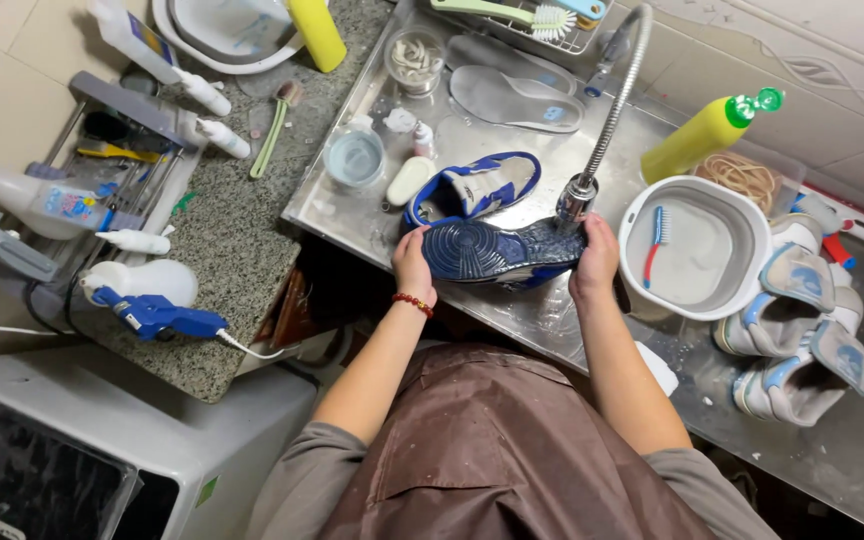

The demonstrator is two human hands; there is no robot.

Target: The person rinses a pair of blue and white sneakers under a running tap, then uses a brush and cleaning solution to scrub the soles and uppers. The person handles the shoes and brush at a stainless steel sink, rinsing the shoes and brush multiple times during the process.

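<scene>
Both my hands hold a blue sneaker sole-up under the flexible metal faucet over the steel sink. My left hand grips its heel end and my right hand grips its toe end. A red bead bracelet circles my left wrist. The second blue and white sneaker lies just behind in the sink. Two grey insoles rest further back.
A white basin with a blue and red toothbrush stands to the right. Beside it lie white and blue sneakers. A yellow-green squeeze bottle, brushes, small cups and spray bottles crowd the granite counter.
</scene>
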